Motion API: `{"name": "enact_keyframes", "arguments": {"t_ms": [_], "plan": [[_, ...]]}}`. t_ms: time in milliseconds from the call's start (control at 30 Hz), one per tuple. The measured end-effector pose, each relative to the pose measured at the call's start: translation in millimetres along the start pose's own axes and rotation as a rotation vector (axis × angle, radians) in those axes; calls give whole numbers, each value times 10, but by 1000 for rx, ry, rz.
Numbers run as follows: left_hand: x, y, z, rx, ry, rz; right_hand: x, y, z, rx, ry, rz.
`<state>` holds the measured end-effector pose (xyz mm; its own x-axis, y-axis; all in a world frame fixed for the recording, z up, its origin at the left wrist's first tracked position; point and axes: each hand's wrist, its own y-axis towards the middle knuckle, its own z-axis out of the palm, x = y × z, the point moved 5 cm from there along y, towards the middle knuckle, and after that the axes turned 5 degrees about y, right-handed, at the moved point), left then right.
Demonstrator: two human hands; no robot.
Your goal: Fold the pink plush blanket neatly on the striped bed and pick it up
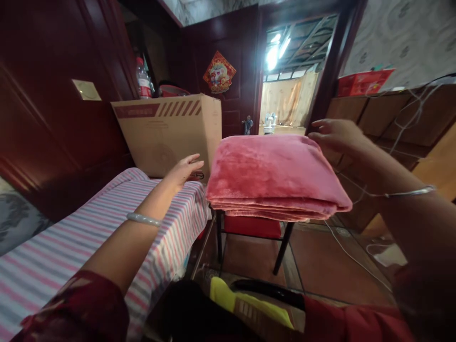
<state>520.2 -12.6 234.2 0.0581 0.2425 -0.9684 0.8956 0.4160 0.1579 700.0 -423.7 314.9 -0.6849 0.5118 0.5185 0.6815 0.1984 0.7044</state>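
A folded pink plush blanket (274,175) lies in a thick stack on a red stool with black legs (254,228). My left hand (185,168) hovers open just left of the blanket's near left corner, fingers stretched toward it, not touching. My right hand (337,135) is open at the blanket's far right corner, fingers spread above its edge. Both wrists wear bangles.
A bed with a pink and grey striped sheet (89,237) sits at the left. A large cardboard box (171,133) stands behind it. Dark wooden panels and a door fill the back. Cables trail over the tiled floor (335,266) at the right.
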Motion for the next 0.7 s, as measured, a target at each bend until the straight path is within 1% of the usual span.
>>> {"name": "enact_keyframes", "arguments": {"t_ms": [67, 133, 200, 233, 267, 300, 333, 367, 400, 433, 467, 500, 567, 633, 700], "plan": [[182, -165, -253, -53, 73, -28, 311, -211, -96, -27, -106, -34], [420, -387, -543, -87, 161, -83, 757, -563, -138, -76, -88, -140], [697, -657, -863, -109, 271, -154, 1213, -1023, -61, -79, -2, -270], [840, -806, -1030, -118, 335, -182, 1426, -1275, 63, 11, 89, -361], [983, -961, -1199, -130, 407, -206, 1622, -1537, 238, 156, 206, -469], [1123, -1124, -1371, -151, 490, -226, 1778, -1794, 447, 316, 327, -540], [1256, -1295, -1539, -177, 588, -239, 1916, -2068, 712, 560, 419, -627], [1383, -1474, -1696, -203, 698, -248, 2022, -2350, 1001, 834, 481, -703], [1501, -1663, -1838, -229, 817, -257, 2086, -2588, 1281, 1040, 527, -729], [1613, -1864, -1963, -254, 938, -274, 2121, -2783, 1569, 1200, 548, -710], [1718, -2074, -2066, -274, 1052, -298, 2146, -2927, 1853, 1289, 567, -666], [1817, -2292, -2145, -288, 1150, -328, 2171, -3037, 2131, 1340, 594, -614], [1986, -2746, -2231, -316, 1301, -401, 2252, -3189, 2631, 1370, 711, -542], [2105, -3195, -2212, -352, 1394, -449, 2356, -3321, 3075, 1413, 790, -480], [2171, -3600, -2098, -415, 1433, -467, 2501, -3465, 3456, 1455, 808, -471]]}}
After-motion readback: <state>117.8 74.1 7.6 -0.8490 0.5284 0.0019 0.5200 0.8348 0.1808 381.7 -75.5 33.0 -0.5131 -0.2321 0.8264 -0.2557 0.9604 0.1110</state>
